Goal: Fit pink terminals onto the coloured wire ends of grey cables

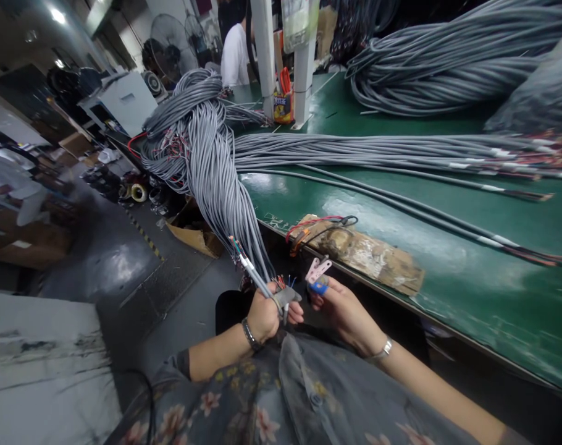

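My left hand [265,314] is closed around a grey cable [255,275] with a white band and stripped coloured wire ends pointing up and away. Grey wrapping covers its thumb. More bare wire ends [281,282] in orange and blue stick out beside that thumb. Just to the right, my right hand [339,306] pinches a small pink two-armed piece with holes [318,270]. Something blue [318,288] sits at the fingertips, perhaps a wrap or part of the piece; I cannot tell. A small gap separates the two hands.
A thick bundle of grey cables [216,161] hangs over the green table's [470,216] edge. More cables [355,148] lie along the top, near a worn wooden board [369,253]. A large coil [438,68] rests behind. An open carton [195,235] stands on the floor. A person [234,55] is beyond the posts.
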Demonstrator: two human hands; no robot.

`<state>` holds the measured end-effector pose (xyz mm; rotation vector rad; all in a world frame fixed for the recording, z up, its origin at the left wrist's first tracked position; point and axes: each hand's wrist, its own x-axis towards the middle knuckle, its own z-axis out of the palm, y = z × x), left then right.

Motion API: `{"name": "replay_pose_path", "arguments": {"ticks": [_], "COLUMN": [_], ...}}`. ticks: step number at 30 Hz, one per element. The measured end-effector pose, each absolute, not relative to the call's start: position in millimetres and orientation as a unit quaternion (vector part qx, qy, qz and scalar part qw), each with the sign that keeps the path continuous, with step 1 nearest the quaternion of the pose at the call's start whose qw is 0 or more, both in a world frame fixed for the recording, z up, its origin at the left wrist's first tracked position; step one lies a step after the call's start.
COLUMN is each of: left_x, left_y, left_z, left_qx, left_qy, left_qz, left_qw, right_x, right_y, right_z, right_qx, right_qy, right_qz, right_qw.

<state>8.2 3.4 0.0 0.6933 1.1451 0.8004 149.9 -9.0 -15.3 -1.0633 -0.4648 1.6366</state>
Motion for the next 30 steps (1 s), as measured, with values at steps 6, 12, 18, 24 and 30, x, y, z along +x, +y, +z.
{"name": "replay_pose_path", "arguments": {"ticks": [6,12,18,24,30], "left_x": [8.3,16.6,25.3,24.3,19.1], "left_y": [1.3,4.8,6.8,6.1,4.4], "left_z": [9.9,19.6,20.0,15.4,15.2], "left_qx": [0.32,0.344,0.34,0.36,0.353], "left_qy": [0.505,0.486,0.5,0.515,0.514], "left_qz": [0.372,0.367,0.359,0.339,0.348], "left_qw": [0.71,0.715,0.712,0.7,0.7], "right_x": [155.7,161.7,157.8,154.4,156.5], "right_y": [-3.4,9.4,12.1,12.7,10.9], "right_z": [-15.6,-8.4,-9.6,-9.8,-7.9], "right_qx": [-0.4,-0.395,-0.388,-0.41,-0.384], "right_qy": [-0.136,-0.206,-0.19,-0.167,-0.159], "right_qz": [0.73,0.702,0.702,0.68,0.711], "right_qw": [0.537,0.555,0.566,0.585,0.567]}}
